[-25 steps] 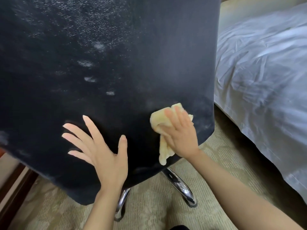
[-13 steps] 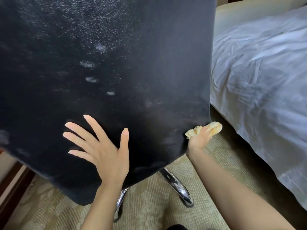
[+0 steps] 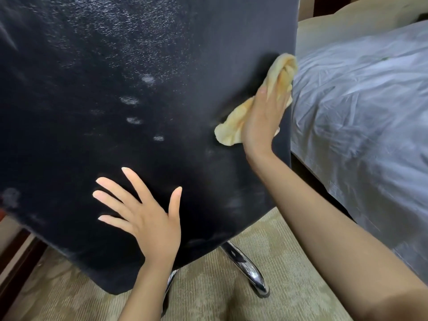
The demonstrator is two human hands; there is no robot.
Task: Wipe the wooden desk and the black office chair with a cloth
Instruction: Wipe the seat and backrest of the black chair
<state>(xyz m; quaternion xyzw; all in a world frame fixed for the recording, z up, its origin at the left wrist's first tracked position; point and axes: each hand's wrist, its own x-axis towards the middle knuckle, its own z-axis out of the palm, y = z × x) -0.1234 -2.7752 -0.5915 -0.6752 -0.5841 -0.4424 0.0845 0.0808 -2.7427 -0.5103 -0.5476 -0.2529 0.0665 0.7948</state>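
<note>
Your left hand (image 3: pixel 143 218) lies flat on the back of the black office chair (image 3: pixel 115 89), grip spread wide, I think to steady it. Your right hand (image 3: pixel 264 121), fingers straight, presses the yellow cloth (image 3: pixel 231 130) against this back near its right edge, beside the bed (image 3: pixel 359 112).

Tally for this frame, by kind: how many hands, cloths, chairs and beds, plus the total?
Hands: 2 (left hand, right hand)
Yellow cloth: 1
Black office chair: 1
Bed: 1
Total: 5
</note>
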